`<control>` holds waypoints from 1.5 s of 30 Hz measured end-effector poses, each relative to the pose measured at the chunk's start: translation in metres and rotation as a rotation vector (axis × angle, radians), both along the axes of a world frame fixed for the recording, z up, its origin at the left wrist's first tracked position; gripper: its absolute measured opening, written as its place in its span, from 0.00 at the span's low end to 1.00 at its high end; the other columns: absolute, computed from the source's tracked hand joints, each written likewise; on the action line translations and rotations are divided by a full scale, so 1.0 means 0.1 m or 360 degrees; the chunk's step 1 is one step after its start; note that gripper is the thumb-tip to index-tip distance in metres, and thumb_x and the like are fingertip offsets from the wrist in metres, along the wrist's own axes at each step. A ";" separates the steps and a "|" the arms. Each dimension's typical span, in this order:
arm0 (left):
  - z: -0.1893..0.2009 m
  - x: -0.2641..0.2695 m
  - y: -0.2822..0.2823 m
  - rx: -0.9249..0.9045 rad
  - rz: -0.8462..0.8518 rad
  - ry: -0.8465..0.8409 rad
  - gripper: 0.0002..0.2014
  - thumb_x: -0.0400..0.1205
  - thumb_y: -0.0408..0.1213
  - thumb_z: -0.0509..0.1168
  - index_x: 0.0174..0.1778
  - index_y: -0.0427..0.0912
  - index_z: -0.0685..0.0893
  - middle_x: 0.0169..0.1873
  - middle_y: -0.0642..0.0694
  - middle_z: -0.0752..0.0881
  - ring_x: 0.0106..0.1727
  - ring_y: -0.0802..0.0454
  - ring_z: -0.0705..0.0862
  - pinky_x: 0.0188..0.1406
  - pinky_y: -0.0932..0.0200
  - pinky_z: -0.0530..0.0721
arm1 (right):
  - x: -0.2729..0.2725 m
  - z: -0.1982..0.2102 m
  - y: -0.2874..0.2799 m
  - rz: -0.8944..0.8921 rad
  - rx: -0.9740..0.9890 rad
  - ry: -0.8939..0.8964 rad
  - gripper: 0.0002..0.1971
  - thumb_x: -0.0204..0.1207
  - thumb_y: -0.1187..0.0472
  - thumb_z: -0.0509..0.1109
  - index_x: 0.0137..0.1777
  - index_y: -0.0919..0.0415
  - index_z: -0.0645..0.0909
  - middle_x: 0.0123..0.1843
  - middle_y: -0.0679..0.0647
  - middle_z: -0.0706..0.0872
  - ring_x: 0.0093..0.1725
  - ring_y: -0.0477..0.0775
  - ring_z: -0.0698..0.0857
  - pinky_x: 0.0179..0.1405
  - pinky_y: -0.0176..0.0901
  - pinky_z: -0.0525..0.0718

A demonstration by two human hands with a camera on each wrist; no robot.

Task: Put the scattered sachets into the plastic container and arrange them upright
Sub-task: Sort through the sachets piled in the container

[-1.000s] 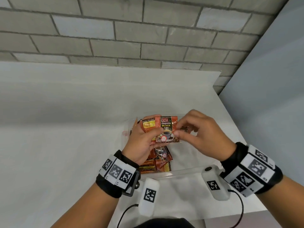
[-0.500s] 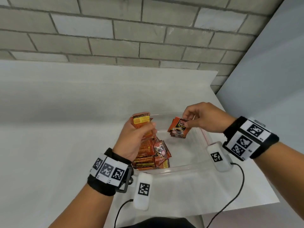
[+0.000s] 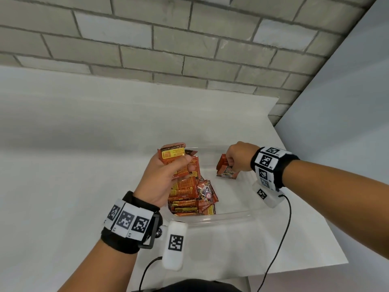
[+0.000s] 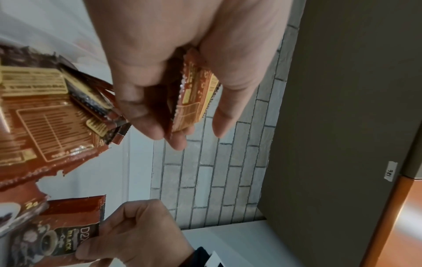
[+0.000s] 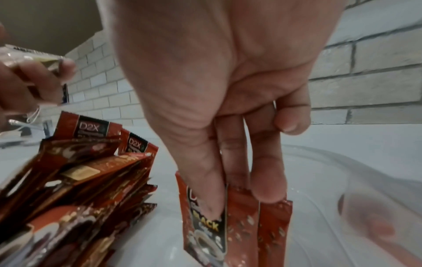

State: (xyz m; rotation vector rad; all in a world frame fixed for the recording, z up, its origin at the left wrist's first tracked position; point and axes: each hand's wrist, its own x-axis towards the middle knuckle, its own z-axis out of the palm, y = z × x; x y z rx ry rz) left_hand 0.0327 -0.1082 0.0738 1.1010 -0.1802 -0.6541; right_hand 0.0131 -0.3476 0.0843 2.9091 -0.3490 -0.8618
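Our right hand (image 3: pixel 236 158) and its sachet (image 3: pixel 227 172) now down among upright ones (image 3: pixel 222 163) at container's (image 3: pixel 210 219) right wall.

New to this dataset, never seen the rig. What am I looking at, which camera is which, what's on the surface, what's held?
No robot here: a person works with two bare hands, wearing black wristbands with square printed markers. The wide picture comes from a camera on the head, looking down. The other two come from cameras on each wrist, looking along the fingers.

On the white table stands a clear plastic container. Inside it, a loose pile of red-orange coffee sachets leans at its left side.

The left hand grips a bundle of the same sachets above the pile. The right hand pinches a few upright sachets at the container's far right, their lower edges at its floor.
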 end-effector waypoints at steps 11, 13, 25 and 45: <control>-0.04 0.04 0.09 0.0031 0.0040 0.0009 0.09 0.79 0.30 0.68 0.53 0.42 0.83 0.36 0.45 0.89 0.39 0.50 0.88 0.39 0.57 0.84 | 0.04 -0.06 0.02 0.0091 -0.0288 0.0085 0.13 0.71 0.55 0.76 0.50 0.63 0.83 0.37 0.53 0.78 0.38 0.55 0.79 0.25 0.35 0.71; -0.04 0.05 0.08 0.0029 0.0034 0.0012 0.09 0.79 0.30 0.68 0.54 0.41 0.82 0.37 0.45 0.89 0.40 0.50 0.88 0.38 0.58 0.84 | 0.04 -0.05 0.03 0.0113 -0.0312 0.0105 0.14 0.71 0.55 0.76 0.52 0.63 0.83 0.32 0.51 0.74 0.36 0.54 0.78 0.24 0.35 0.69; -0.03 0.04 0.03 0.0023 0.0012 -0.0005 0.12 0.78 0.30 0.68 0.58 0.38 0.81 0.37 0.44 0.88 0.39 0.52 0.87 0.37 0.59 0.84 | 0.00 -0.06 0.03 0.0286 -0.0429 0.0079 0.10 0.75 0.61 0.72 0.54 0.63 0.81 0.32 0.50 0.67 0.37 0.54 0.76 0.27 0.40 0.69; -0.02 0.04 -0.06 0.0012 0.0025 0.0021 0.03 0.81 0.32 0.66 0.48 0.40 0.82 0.35 0.45 0.89 0.37 0.50 0.88 0.37 0.56 0.84 | -0.03 0.01 0.01 0.0300 -0.0420 0.0070 0.14 0.74 0.54 0.74 0.54 0.60 0.79 0.41 0.52 0.76 0.38 0.53 0.76 0.24 0.37 0.67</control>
